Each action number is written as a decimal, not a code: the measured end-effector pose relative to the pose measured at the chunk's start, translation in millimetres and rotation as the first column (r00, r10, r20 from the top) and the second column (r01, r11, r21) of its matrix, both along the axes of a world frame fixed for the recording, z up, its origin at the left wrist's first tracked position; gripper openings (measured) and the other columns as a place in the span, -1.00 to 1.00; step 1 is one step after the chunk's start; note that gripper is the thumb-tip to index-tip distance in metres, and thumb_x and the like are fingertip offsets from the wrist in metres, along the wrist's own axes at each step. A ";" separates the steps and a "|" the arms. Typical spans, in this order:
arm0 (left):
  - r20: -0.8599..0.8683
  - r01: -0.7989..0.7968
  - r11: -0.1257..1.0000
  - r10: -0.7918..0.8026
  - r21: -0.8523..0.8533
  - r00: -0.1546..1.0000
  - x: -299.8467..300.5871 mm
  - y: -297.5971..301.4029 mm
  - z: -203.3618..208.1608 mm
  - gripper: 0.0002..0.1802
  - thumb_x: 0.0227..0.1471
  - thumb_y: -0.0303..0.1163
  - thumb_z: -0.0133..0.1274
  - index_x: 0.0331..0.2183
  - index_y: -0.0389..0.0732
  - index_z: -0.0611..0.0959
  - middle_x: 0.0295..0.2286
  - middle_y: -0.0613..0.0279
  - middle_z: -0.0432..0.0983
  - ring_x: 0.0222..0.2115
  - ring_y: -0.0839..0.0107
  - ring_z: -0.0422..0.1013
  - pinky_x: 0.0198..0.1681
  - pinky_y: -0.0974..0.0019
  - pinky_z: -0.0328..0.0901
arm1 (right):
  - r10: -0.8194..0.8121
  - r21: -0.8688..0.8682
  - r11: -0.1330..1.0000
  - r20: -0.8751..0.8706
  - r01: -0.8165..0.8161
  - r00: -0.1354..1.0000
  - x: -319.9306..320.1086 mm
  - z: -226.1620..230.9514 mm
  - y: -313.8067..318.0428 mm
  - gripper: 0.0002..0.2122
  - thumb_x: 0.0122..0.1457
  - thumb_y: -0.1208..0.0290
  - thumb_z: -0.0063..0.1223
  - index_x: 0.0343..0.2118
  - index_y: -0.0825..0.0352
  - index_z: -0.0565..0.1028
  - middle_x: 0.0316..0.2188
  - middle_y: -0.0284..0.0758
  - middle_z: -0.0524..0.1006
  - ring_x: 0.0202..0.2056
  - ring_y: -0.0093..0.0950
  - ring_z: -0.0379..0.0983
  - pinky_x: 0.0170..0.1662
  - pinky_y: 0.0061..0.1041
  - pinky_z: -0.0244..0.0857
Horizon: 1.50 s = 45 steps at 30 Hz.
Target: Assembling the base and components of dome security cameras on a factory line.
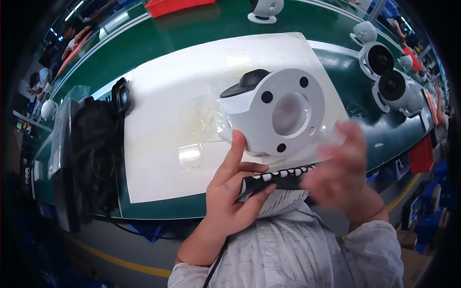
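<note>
A white device [259, 115] lies on its side on a white sheet, its ring-shaped base facing me. Three black round pads show on the base, along with a small pale round recess [312, 130] at its lower right. Close below it, my left hand [233, 192] grips a black strip with white rounded spots [269, 178] between thumb and fingers, the index finger pointing up towards the device. My right hand [338, 168] is smeared by motion at the strip's right end, so its fingers cannot be read. Printed paper [283, 201] shows under the strip.
The white sheet [158, 144] covers much of the green table [192, 31]. A black bag-like bundle [93, 149] and a black-framed object [121, 96] stand at left. Similar white devices [396, 89] sit at right, another [265, 10] at the back near a red tray [177, 6]. People work farther off.
</note>
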<state>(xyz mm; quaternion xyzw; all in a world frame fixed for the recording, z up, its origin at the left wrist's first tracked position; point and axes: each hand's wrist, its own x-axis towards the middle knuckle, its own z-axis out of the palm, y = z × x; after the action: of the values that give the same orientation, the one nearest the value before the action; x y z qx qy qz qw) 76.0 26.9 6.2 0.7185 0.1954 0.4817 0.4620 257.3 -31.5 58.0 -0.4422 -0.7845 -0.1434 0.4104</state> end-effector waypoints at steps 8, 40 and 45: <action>-0.058 0.009 0.999 -0.012 -0.042 0.998 0.1 -1.2 0.8 -0.83 -0.35 -0.67 0.06 -0.60 -0.37 0.39 0.04 -0.19 -0.12 -0.36 0.29 0.42 -0.34 0.40 0.32 | -0.187 -0.178 0.972 -0.190 0.153 0.964 19.9 -9.2 14.8 -0.87 -0.16 0.48 0.08 -0.47 0.28 0.44 -0.12 -0.20 0.31 -0.01 -0.22 0.11 0.00 -0.32 -0.05; 0.027 -0.087 0.983 0.093 -0.164 0.995 -85.2 2.5 2.7 -0.73 -0.34 -0.51 0.18 -0.49 -0.41 0.48 -0.09 -0.13 0.15 -0.36 0.18 0.40 -0.31 0.23 0.32 | -0.383 0.088 0.916 0.481 0.391 0.789 70.8 -45.8 282.2 -0.89 -0.08 0.55 -0.12 -0.43 0.36 0.38 -0.48 -0.24 0.35 -0.41 -0.35 0.31 -0.33 -0.47 0.22; 0.039 -0.026 0.983 0.034 -0.183 0.999 -91.6 20.1 9.8 -0.75 -0.23 -0.54 0.09 -0.42 -0.42 0.43 -0.23 -0.19 0.29 -0.37 0.23 0.38 -0.32 0.28 0.30 | -0.419 -0.264 0.676 0.630 0.688 0.653 68.4 -46.4 319.2 -0.85 -0.01 0.45 -0.15 -0.38 0.34 0.42 -0.33 -0.25 0.40 -0.25 -0.36 0.33 -0.22 -0.48 0.25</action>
<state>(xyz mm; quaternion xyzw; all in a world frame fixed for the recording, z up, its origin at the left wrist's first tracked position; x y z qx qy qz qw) -15.6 47.1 16.0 0.6601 0.2399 0.4836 0.5224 325.7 287.7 11.7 -0.6984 -0.6927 -0.1798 -0.0085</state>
